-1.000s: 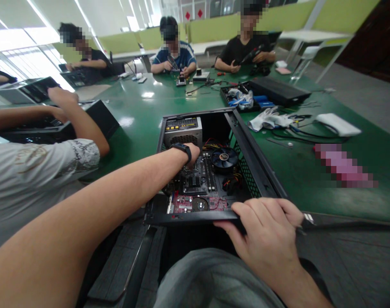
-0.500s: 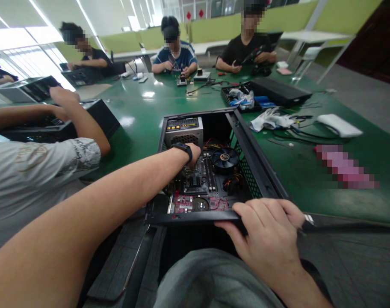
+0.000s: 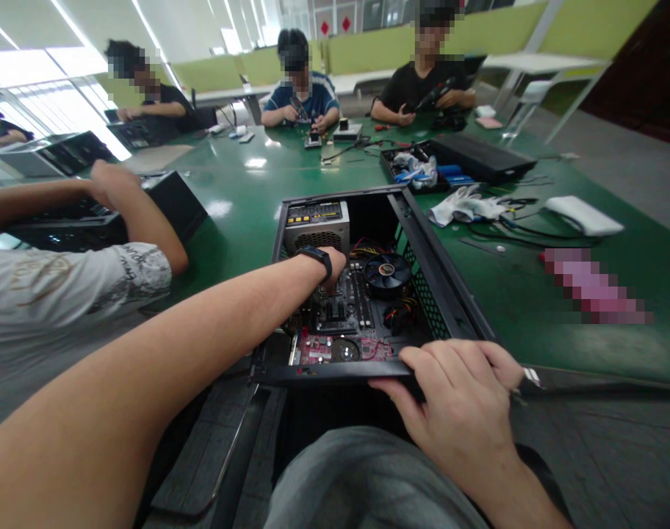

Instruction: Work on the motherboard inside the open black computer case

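Note:
An open black computer case (image 3: 461,294) lies on its side at the table's front edge. My right hand (image 3: 461,397) is wrapped over its near right corner, thumb beneath the rim. My left hand (image 3: 336,266), with a dark band on the wrist, reaches inside to the upper part of the motherboard (image 3: 338,312). Its fingers point down, closed together; their tips and anything in them are hidden. Just beyond it sits the power supply (image 3: 318,224). A round black fan (image 3: 387,272) is right of the hand, and a red circuit card (image 3: 318,349) lies along the near side.
On the right are white gloves (image 3: 467,204), black cables (image 3: 538,236), a white pouch (image 3: 582,214) and a blurred pink item (image 3: 593,286). A black tray (image 3: 390,165) of tools stands farther back. At left a co-worker's arm (image 3: 148,213) reaches over another case (image 3: 181,202); others sit opposite.
Both my hands stay almost where they were, the left one inside the case and the right one on its corner. The co-worker's hands at left have shifted slightly.

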`<state>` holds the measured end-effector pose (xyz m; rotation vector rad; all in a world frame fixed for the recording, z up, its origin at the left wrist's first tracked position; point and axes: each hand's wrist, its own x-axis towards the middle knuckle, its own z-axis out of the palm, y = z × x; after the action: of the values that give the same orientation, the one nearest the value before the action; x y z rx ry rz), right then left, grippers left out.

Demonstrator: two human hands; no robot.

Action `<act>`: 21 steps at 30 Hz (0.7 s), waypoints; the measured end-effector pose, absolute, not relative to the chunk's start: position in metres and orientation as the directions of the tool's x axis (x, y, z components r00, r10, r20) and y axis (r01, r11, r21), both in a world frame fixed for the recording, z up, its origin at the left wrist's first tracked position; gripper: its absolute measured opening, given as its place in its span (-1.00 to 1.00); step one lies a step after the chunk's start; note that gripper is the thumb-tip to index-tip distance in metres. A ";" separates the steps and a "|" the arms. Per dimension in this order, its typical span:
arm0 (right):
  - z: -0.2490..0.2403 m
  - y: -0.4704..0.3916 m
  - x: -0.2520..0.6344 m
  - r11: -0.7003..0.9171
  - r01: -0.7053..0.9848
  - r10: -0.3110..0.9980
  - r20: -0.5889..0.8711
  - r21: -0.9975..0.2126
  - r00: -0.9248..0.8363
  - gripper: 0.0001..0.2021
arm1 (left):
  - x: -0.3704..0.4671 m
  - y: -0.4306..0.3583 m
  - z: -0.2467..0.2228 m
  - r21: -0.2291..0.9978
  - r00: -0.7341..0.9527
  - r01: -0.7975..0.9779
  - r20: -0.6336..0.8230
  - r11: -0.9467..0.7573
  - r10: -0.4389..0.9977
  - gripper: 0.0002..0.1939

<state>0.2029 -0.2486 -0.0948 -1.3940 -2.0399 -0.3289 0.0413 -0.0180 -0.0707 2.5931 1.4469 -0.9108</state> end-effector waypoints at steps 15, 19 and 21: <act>-0.095 -0.247 0.202 0.409 0.900 0.746 0.622 -0.148 -0.237 -0.76 | 0.042 -0.020 -0.071 -0.259 0.397 0.777 -0.504 -0.573 0.767 -0.42; -0.097 -0.247 0.202 0.409 0.898 0.754 0.615 -0.161 -0.233 -0.76 | 0.043 -0.022 -0.071 -0.234 0.390 0.796 -0.507 -0.559 0.769 -0.35; -0.097 -0.247 0.202 0.406 0.899 0.753 0.618 -0.164 -0.227 -0.77 | 0.042 -0.021 -0.072 -0.208 0.393 0.815 -0.489 -0.542 0.779 -0.30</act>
<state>0.2023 -0.2473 -0.0970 -1.4003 -2.0366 -0.3005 0.0415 -0.0214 -0.0717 2.5672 1.4704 -0.8447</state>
